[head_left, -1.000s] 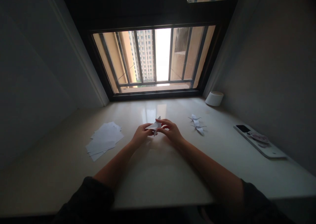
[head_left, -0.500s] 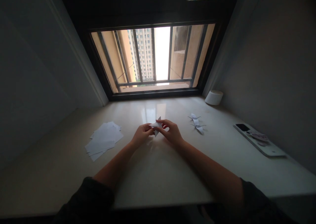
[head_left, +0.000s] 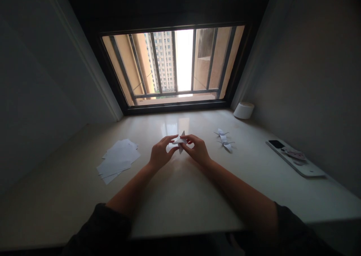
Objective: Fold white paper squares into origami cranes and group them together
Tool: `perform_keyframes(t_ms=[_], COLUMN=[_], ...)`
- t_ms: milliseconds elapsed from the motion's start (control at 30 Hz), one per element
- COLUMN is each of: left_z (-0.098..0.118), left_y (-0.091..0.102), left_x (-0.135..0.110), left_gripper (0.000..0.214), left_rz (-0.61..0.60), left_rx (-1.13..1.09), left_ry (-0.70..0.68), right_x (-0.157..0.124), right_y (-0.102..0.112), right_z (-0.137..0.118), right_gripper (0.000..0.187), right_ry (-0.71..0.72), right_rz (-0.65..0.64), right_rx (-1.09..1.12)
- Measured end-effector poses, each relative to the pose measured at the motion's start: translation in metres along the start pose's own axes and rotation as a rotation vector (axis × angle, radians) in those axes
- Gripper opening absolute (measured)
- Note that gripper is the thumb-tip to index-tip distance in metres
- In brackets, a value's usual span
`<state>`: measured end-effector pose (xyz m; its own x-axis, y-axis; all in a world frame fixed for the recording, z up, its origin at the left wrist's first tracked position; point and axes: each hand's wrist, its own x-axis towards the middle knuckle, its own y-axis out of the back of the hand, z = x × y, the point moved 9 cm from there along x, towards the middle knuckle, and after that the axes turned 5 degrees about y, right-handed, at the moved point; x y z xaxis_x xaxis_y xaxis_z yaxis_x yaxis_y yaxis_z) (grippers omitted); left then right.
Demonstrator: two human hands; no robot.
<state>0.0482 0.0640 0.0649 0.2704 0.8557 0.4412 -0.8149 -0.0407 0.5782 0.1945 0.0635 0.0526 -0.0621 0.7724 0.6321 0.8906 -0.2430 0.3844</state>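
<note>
While both of my hands meet over the middle of the pale glossy stone counter (head_left: 180, 199), well back from its near edge, the small white folded paper piece (head_left: 181, 140) sits between them, lifted just off the surface. My right hand (head_left: 197, 150) pinches it narrowly, thumb and forefinger closed on its right side. My left hand (head_left: 159, 155) is looser: the forefinger reaches to the paper's left tip with the thumb spread below, and I cannot tell whether that hand truly grips.

To fold well here, I judge that the right pinch should hold the layers fast while the left fingertip lines up the edges before any crease is pressed, working from the middle outward so nothing skews.

It looks flat and pointed, one sharp tip standing up toward the barred window (head_left: 175, 64), grey-white in the dim light; its inner folds are too small to read. Loose white paper sheets (head_left: 118, 160) lie toward the counter's left side, and small white folded paper figures (head_left: 225, 140) toward its right.
</note>
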Motion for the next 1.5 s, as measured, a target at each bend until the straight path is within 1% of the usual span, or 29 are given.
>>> perform_keyframes(t_ms=[100,167,233,333,467,667,800,867,967,1033,1100,1167,1267,1400,1500], left_z=[0.007,0.006,0.003,0.000,-0.002,0.003,0.005,-0.001,-0.018,-0.027,-0.031,-0.034,-0.036,-0.039,-0.043], left_y=[0.005,0.008,0.011,0.013,0.017,0.021,0.023,0.019,0.001,-0.016,-0.028,-0.033,-0.034,-0.033,-0.032], left_x=[0.000,0.000,0.000,-0.001,-0.003,-0.004,-0.003,-0.001,0.002,0.002,0.001,0.000,0.000,0.000,-0.001], left_gripper=[0.040,0.036,0.028,0.020,0.018,0.017,0.024,0.036,0.055,0.058,0.055,0.054,0.052,0.052,0.055], left_rz=[0.010,0.030,0.052,0.072,0.116,0.142,0.128,0.094,-0.012,-0.117,-0.177,-0.194,-0.195,-0.192,-0.169], left_rx=[-0.020,-0.067,-0.116,-0.138,-0.130,-0.119,-0.137,-0.196,-0.342,-0.475,-0.609,-0.703,-0.767,-0.774,-0.749], left_ry=[-0.012,0.012,0.033,0.041,0.042,0.047,0.054,0.100,0.225,0.300,0.341,0.373,0.402,0.446,0.488], right_x=[0.000,0.000,-0.001,-0.002,-0.002,-0.002,-0.001,-0.001,-0.002,-0.002,-0.001,0.000,0.002,0.003,0.001], right_y=[0.001,0.000,-0.002,-0.004,-0.007,-0.008,-0.007,-0.006,-0.004,-0.004,-0.004,-0.004,-0.007,-0.016,-0.021], right_z=[-0.001,0.000,0.001,0.002,0.003,0.005,0.004,0.003,0.000,-0.002,-0.005,-0.005,-0.002,0.002,0.004], right_gripper=[0.022,0.023,0.025,0.028,0.029,0.028,0.027,0.028,0.028,0.027,0.025,0.024,0.027,0.028,0.028], right_ry=[-0.010,-0.011,-0.006,0.007,0.026,0.011,0.000,-0.002,-0.005,0.008,0.030,0.037,0.011,-0.043,-0.075], right_rz=[-0.007,-0.016,-0.020,-0.024,-0.039,-0.057,-0.038,-0.023,-0.012,-0.015,-0.021,-0.025,-0.039,-0.102,-0.143], right_rx=[0.000,-0.001,0.000,-0.001,0.007,0.016,0.056,0.089,0.139,0.167,0.186,0.207,0.280,0.437,0.505])
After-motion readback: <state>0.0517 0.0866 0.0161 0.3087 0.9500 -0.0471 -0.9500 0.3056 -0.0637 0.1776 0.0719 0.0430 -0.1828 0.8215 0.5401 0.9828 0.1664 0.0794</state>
